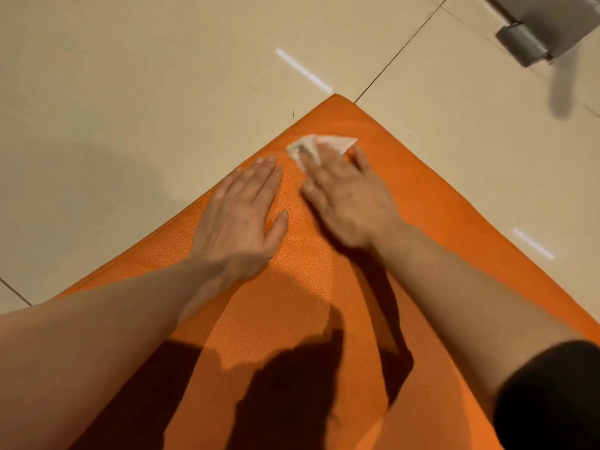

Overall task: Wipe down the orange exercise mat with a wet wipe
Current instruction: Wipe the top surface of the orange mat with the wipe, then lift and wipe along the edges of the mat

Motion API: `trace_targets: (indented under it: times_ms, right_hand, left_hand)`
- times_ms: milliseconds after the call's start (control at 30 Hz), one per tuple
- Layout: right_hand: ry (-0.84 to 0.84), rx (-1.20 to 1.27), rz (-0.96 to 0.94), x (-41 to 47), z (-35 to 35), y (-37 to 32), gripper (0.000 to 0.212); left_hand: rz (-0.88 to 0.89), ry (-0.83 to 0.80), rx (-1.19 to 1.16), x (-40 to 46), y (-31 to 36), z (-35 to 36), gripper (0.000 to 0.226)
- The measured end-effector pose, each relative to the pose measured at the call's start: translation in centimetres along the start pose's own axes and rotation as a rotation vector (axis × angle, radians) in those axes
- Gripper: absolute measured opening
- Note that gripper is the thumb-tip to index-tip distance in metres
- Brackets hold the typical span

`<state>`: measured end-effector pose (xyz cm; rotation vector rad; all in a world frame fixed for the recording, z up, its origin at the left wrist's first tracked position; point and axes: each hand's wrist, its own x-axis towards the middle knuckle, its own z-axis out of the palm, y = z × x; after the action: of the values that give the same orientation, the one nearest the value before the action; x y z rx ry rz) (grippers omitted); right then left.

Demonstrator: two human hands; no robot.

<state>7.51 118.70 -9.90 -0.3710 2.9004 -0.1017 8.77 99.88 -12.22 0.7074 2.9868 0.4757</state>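
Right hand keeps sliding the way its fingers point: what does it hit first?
Nothing solid, seemingly: the right hand presses the wet wipe toward the orange mat corner; past it lies bare tiled floor.

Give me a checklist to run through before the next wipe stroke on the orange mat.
1. Wet wipe under the right hand, fingers flat on it: ok.
2. Left hand flat on the orange mat, bracing it: ok.
3. Left hand apart from the wipe: ok.
4. Wipe lies on the mat near its far corner, not on the floor: ok.
5. Wipe wet enough: cannot tell.
6. Grey object on the floor stands apart from the mat: ok.
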Motion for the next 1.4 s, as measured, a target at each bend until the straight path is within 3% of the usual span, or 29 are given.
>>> trace_targets:
  times_ms: [100, 167, 233, 333, 400, 567, 800, 933, 1000, 1100, 1300, 1400]
  right_hand:
    - [-0.050, 0.022, 0.274, 4.0, -0.9, 4.7, 0.057]
    - [-0.059, 0.108, 0.350, 5.8, -1.3, 5.1, 0.057]
    - [-0.027, 0.134, 0.259, 5.8, -1.1, 2.7, 0.055]
    - [0.000, 0.194, -0.051, 2.9, -0.6, -1.4, 0.053]
    - [-0.021, 0.100, -0.148, 2.1, -0.5, -1.1, 0.054]
    - [-0.121, -0.020, 0.162, 8.1, -3.0, 3.6, 0.054]
    - [-0.128, -0.037, 0.179, 9.0, -3.8, 3.2, 0.052]
    - [-0.072, -0.042, 0.169, 8.4, -5.7, 2.9, 0.049]
    - [-0.051, -0.015, 0.161, 7.5, -6.9, 2.5, 0.048]
    - [0.015, 0.051, 0.119, 6.1, -9.8, 2.6, 0.047]
    - [0.079, -0.030, 0.032, 0.4, -15.8, 2.5, 0.050]
    - [0.229, -0.068, 0.025, -4.5, -17.7, 2.4, 0.039]
  left_hand:
    - [-0.001, -0.014, 0.002, 0.0, -0.1, 0.2, 0.067]
    - [-0.013, -0.007, 0.015, 0.0, -0.2, 0.3, 0.068]
    - [-0.031, 0.004, 0.033, 0.0, -0.4, 0.5, 0.071]
    - [-0.094, 0.004, 0.045, 0.0, -0.2, 0.6, 0.078]
    - [-0.135, -0.011, 0.051, 0.1, -0.1, 0.6, 0.081]
    - [-0.143, -0.045, 0.078, 0.1, -0.1, 0.7, 0.082]
    - [-0.186, -0.066, -0.010, 0.4, 0.2, -0.6, 0.087]
    - [-0.472, -0.136, -0.168, 4.9, -0.2, -3.2, 0.056]
    - [-0.518, -0.120, -0.259, 6.8, 0.1, -4.9, 0.039]
    - [-0.432, -0.037, -0.282, 5.6, 2.2, -7.2, 0.035]
    - [-0.214, 0.128, -0.045, 0.3, 8.4, -12.6, 0.030]
    - [-0.124, 0.171, 0.011, -3.4, 11.7, -14.2, 0.031]
